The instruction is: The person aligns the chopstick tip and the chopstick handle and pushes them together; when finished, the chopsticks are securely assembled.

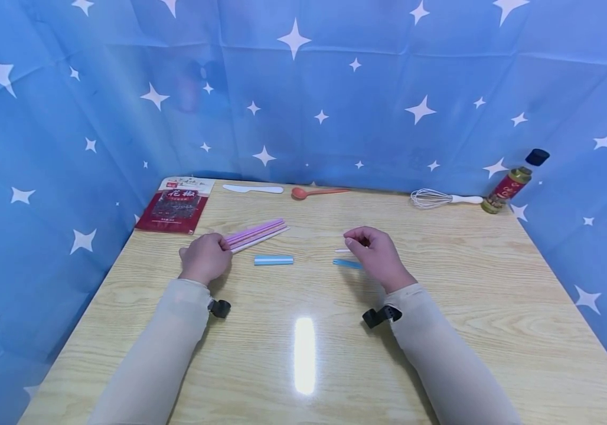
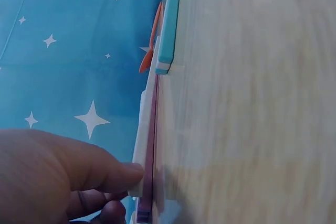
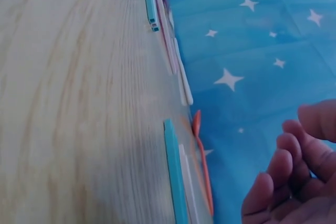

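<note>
My left hand (image 1: pixel 206 260) is at the near-left end of a bundle of long pink sticks (image 1: pixel 255 232). A white stick (image 1: pixel 261 240) lies along the bundle's near side. In the left wrist view, the thumb and curled fingers pinch the end of a white stick (image 2: pixel 139 153). To the right, my right hand (image 1: pixel 375 254) hovers with loosely bent fingers, holding nothing. Below it lie a short blue stick (image 1: pixel 346 264) and a pale stick (image 1: pixel 342 251), both partly hidden in the head view. Between the hands lies a blue-and-white group of short sticks (image 1: pixel 274 260).
Along the back edge lie a red spice packet (image 1: pixel 170 206), a white knife (image 1: pixel 253 189), an orange spoon (image 1: pixel 299 193) and a whisk (image 1: pixel 431 199). A black-capped bottle (image 1: pixel 506 188) stands at the back right. Starry blue cloth (image 1: pixel 293 106) hangs behind the wooden table (image 1: pixel 261 354).
</note>
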Tool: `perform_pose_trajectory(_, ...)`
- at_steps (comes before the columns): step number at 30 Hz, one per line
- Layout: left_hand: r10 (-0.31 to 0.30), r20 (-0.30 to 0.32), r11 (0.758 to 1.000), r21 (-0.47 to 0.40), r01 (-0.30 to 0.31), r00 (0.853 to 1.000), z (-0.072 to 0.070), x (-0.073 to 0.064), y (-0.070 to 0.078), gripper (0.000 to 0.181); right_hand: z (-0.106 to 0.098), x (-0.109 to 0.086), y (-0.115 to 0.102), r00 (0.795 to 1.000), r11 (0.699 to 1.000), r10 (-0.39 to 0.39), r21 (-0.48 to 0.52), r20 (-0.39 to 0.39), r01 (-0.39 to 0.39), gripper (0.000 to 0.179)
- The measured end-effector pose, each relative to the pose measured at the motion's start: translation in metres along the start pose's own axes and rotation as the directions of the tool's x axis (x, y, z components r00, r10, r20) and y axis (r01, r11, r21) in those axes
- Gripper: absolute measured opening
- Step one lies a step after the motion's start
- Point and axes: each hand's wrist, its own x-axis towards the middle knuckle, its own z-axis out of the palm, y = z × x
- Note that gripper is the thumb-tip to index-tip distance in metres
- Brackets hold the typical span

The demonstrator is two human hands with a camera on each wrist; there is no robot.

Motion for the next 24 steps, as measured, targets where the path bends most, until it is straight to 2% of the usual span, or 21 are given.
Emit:
perform_pose_trajectory(3, 0.007, -0.011, 1.000, 0.001, -0.007, 1.000, 0.000, -0.001, 0.003, 0.008, -0.002, 0.001, 0.003, 1.000, 1.000, 0.028, -0.007, 0.006, -0.028, 0.031)
perform_pose_trajectory(7, 0.101, -0.026, 0.994, -0.044, -0.102, 0.995, 0.003, -0.002, 0.010, 0.012, -0.005, 0.003, 0.009, 0.994, 0.993, 0.092, -0.081, 0.055, -0.087, 0.031)
perform_pose_trajectory(10, 0.198, 0.011, 0.978, -0.074, -0.197, 0.980, 0.007, -0.006, 0.017, 0.016, -0.008, 0.003, 0.014, 0.981, 0.974, 0.160, -0.179, 0.110, -0.139, 0.032)
perform_pose_trajectory(14, 0.276, 0.078, 0.960, -0.068, -0.271, 0.958, 0.013, -0.012, 0.026, 0.017, -0.010, 0.004, 0.019, 0.965, 0.947, 0.221, -0.266, 0.143, -0.178, 0.035)
perform_pose_trajectory(19, 0.311, 0.114, 0.950, -0.048, -0.308, 0.944, 0.017, -0.016, 0.030, 0.015, -0.012, 0.005, 0.021, 0.958, 0.924, 0.237, -0.344, 0.163, -0.170, 0.039)
perform_pose_trajectory(24, 0.310, 0.130, 0.951, -0.028, -0.309, 0.942, 0.020, -0.016, 0.030, 0.019, -0.013, 0.006, 0.022, 0.950, 0.910, 0.259, -0.374, 0.173, -0.180, 0.040)
